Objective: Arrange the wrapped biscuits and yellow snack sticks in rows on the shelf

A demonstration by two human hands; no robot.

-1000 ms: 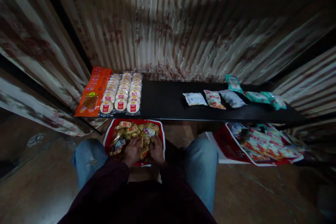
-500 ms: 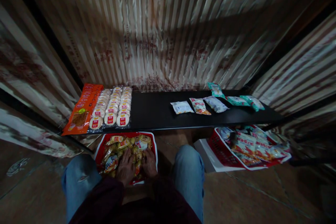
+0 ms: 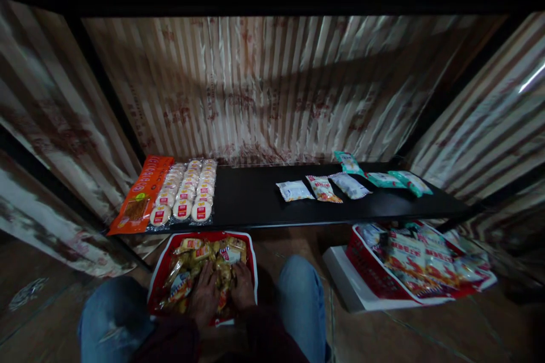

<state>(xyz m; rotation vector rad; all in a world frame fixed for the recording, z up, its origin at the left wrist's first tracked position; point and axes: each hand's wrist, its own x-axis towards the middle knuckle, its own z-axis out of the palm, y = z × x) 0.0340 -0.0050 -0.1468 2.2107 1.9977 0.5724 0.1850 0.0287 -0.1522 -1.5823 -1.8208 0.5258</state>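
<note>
Both my hands are in a red basket point(image 3: 254, 264) with a white rim, between my knees below the shelf. It is filled with small snack packets in clear and golden wrappers. My left hand point(image 3: 204, 296) lies on these snack packets point(image 3: 196, 250) with its fingers stretched out and slightly apart. Beside it, my right hand point(image 3: 242, 288) rests at the basket's right side, fingers extended among the packets. Its fingertips are dim, and I see nothing clearly gripped in either hand. A packet with a blue-and-white label point(image 3: 180, 286) lies left of my left hand.
Above the basket runs a black shelf point(image 3: 251, 198). Rows of round white crackers point(image 3: 182, 208) and an orange bag point(image 3: 135, 204) sit at its left; small white packets point(image 3: 294, 190) and green packets point(image 3: 385, 180) lie rightward. Another red basket point(image 3: 368, 264) of snacks rests on a white box point(image 3: 340, 275).
The view has tilted up, so the shelf and baskets sit lower and a dark upper edge shows. My hands stay in the basket, hardly shifted among the packets.
</note>
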